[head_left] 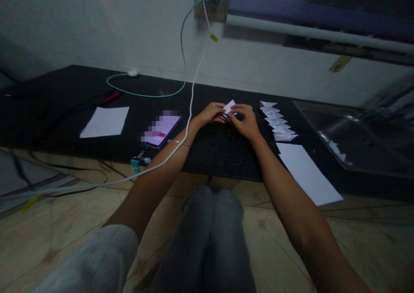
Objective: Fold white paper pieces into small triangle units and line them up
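A small folded piece of white paper (230, 106) is held between my two hands above the black countertop (223, 155). My left hand (211, 113) grips its left edge with closed fingers. On the other side, my right hand (245, 119) pinches the paper between thumb and fingers. Just right of that hand, several folded white paper pieces (278, 121) lie in an overlapping row. Closer to the counter's front, a white paper sheet (307, 172) lies partly behind my right forearm. The fingers hide part of the held paper.
Left of my arm lies a lit phone (163, 131) with a teal strap (135, 165). Another white sheet (105, 122) is farther left. A white cable (191, 107) crosses over my left forearm from the wall socket (211, 2). A metal sink (362, 142) is at right.
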A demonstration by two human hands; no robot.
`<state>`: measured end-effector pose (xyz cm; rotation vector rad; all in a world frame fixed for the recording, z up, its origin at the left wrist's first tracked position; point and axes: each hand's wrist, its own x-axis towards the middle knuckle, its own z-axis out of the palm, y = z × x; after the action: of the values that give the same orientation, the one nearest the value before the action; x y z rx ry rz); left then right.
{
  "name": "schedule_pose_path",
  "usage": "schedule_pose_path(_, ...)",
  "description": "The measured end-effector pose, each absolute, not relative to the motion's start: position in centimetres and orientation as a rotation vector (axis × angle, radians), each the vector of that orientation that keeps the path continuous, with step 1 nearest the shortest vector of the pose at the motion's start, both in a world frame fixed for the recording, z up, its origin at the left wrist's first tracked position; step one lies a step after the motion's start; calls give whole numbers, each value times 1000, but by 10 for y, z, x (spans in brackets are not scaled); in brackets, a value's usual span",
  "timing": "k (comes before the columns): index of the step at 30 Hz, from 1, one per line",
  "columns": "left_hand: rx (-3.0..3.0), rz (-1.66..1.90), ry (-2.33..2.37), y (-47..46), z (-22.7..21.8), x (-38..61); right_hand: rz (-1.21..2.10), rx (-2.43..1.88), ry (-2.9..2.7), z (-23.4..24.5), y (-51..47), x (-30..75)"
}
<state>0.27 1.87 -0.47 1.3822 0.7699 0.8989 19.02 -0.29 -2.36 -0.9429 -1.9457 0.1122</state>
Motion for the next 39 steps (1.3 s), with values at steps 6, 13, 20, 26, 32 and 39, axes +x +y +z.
schedule_pose_path(6, 1412, 901, 731, 20, -7, 0, 77, -912, -1913, -22, 0, 191)
schedule_pose_path(13, 1570, 854, 706, 19, -8, -1, 28, -966, -1686, -24, 5, 192)
schedule_pose_path(20, 1727, 841, 678, 13, -6, 3, 238, -928, -1594, -30, 16, 192)
schedule_pose_path(26, 1833, 800, 701, 13, -7, 6, 283, -920, -1536, -29, 16, 193)
schedule_pose_path(32, 1936, 775, 729, 16, -10, 10, 163, -954, -1516, -25, 12, 192)
schedule_pose_path(39, 1940, 806, 683, 17, -12, 12, 151, -950, -1513, -27, 14, 193)
